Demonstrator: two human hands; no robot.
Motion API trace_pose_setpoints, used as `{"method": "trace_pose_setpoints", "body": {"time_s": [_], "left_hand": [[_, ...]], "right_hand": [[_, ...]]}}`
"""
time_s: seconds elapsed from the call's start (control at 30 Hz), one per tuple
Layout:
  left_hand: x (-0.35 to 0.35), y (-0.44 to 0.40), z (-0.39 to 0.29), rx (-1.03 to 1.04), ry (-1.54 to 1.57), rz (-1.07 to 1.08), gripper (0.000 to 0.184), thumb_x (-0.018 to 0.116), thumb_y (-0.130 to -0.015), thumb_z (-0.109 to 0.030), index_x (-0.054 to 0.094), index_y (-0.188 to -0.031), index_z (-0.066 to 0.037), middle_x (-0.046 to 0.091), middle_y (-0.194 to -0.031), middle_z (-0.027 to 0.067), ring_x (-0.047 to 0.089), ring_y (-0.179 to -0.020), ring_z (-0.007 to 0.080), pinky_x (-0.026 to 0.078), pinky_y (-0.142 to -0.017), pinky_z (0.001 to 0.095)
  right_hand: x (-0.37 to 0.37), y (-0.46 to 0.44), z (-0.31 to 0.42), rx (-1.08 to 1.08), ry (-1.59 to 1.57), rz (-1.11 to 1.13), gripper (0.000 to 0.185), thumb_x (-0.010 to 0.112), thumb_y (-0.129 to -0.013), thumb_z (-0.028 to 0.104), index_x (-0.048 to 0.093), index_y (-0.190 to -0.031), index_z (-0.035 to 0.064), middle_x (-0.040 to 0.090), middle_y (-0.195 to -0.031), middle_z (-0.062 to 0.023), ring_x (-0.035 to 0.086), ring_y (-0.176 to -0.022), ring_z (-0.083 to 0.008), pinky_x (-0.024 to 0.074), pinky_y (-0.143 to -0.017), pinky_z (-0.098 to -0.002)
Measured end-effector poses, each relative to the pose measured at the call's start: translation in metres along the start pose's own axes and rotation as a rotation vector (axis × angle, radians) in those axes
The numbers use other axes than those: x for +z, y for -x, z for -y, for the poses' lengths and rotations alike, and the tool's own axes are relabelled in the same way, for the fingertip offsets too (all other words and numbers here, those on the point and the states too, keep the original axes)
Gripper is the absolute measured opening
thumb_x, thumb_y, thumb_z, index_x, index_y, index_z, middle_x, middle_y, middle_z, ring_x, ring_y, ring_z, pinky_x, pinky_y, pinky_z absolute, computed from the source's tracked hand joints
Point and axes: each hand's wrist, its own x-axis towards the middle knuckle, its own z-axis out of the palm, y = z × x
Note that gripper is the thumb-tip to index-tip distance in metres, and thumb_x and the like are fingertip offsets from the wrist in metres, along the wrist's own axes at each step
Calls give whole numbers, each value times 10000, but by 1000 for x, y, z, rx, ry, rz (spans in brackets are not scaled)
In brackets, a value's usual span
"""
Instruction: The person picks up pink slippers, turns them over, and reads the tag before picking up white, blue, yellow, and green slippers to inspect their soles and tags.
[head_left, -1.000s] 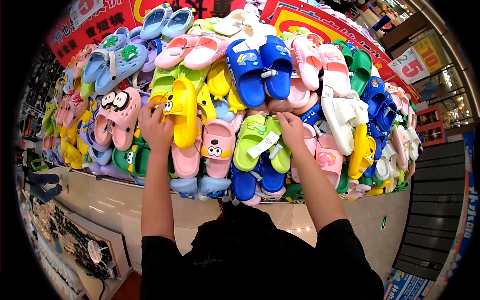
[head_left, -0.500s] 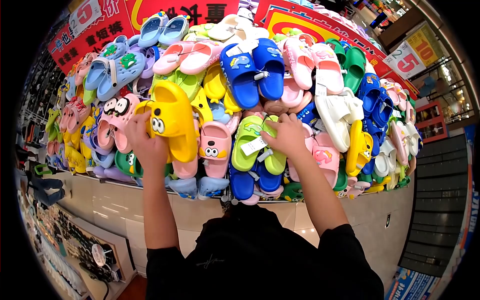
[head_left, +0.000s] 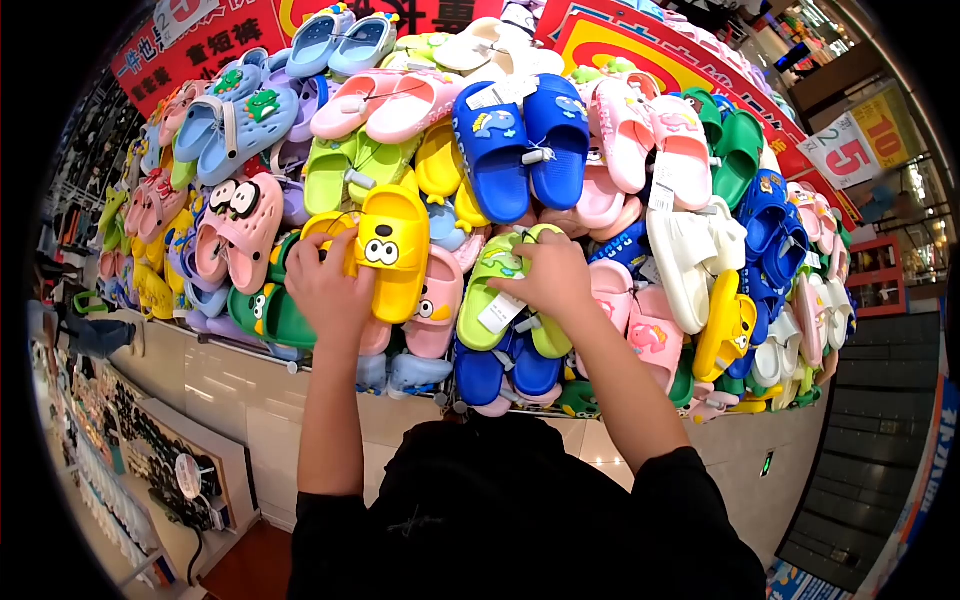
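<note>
My left hand [head_left: 332,288] is closed on a pair of yellow slippers with cartoon eyes. The right yellow slipper [head_left: 396,255] lies toe-down over a pink slipper [head_left: 437,303]; the other is largely hidden behind my fingers. My right hand [head_left: 552,275] grips the right one of a pair of lime-green slippers [head_left: 490,295], thumb toward the white tag [head_left: 502,312] between them. Beneath the green pair sit dark blue slippers [head_left: 535,368]. Just above is a large blue pair [head_left: 492,150] with dinosaur pictures.
Slippers and clogs are heaped high on a stand with a metal front rail [head_left: 250,350]. White slippers [head_left: 680,265] lie to the right, light-blue clogs [head_left: 245,128] at upper left. Red sale signs [head_left: 215,50] stand behind. Tiled floor [head_left: 215,400] runs below the stand.
The yellow slippers have come down and shifted right against the heap, my left hand moving with them. My right hand stays on the green slippers, which tilt a little. The camera view has shifted slightly.
</note>
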Motion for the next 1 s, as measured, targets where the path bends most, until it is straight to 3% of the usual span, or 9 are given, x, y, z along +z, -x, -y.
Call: {"method": "trace_pose_setpoints", "body": {"time_s": [0.13,0.27,0.33,0.37,0.43,0.57,0.7,0.87,1.0], "left_hand": [[12,3,-7,8,-36,-30,345,730,-731,-234,722,-1071,-181,562,-1070,62,533,-1082,299,426,-882,450],[19,5,-16,10,-83,-79,325,732,-719,-240,734,-1042,-195,574,-1057,49,541,-1089,290,430,-877,442],[21,5,-17,6,-99,-95,329,728,-701,-248,734,-1027,-199,573,-1056,38,544,-1083,284,430,-871,445],[22,5,-17,1,-112,-108,333,725,-683,-256,733,-1012,-203,572,-1055,26,546,-1077,279,430,-865,449],[22,6,-18,-4,-116,-112,329,724,-683,-255,735,-1008,-203,572,-1051,27,547,-1079,280,432,-866,451],[20,5,-18,-16,-90,-97,323,718,-688,-253,738,-1008,-211,575,-1051,29,549,-1085,280,435,-870,452],[24,6,-17,-22,-104,-115,338,715,-686,-246,741,-1021,-218,582,-1048,25,550,-1087,275,431,-877,444],[24,8,-21,-42,-128,-112,323,712,-693,-250,744,-1013,-217,593,-1053,19,550,-1088,271,424,-873,447],[29,5,-18,-30,-104,-127,319,715,-692,-256,743,-1006,-208,594,-1057,14,548,-1091,273,419,-867,448]], "right_hand": [[6,13,3,-144,-115,-346,446,858,-610,401,768,-912,85,542,-797,-88,570,-831,-285,420,-723,-405],[12,15,-7,-189,-153,-494,469,832,-663,435,765,-951,71,578,-835,-103,588,-836,-303,442,-718,-430],[9,5,-15,128,-35,-224,573,756,-724,562,758,-1000,60,633,-919,-133,627,-876,-323,479,-727,-442],[2,-3,-16,126,-38,-226,573,756,-724,562,758,-1000,60,633,-919,-133,627,-876,-323,479,-727,-442],[-14,-17,-15,166,130,319,752,658,-731,714,743,-1080,53,675,-1030,-145,658,-982,-311,504,-815,-447],[-24,-28,-14,72,187,543,863,657,-661,780,710,-1190,100,656,-1172,-167,651,-1091,-305,519,-913,-434],[-2,-34,-28,33,111,512,831,729,-621,704,706,-1209,118,638,-1216,-176,643,-1120,-301,510,-945,-433],[-15,2,-18,-86,-91,45,653,818,-608,585,756,-1025,86,623,-924,-140,611,-954,-298,453,-870,-441],[-4,1,-17,-48,-42,57,815,796,-592,667,715,-1145,74,630,-1007,-174,617,-1002,-320,447,-892,-473]]}}
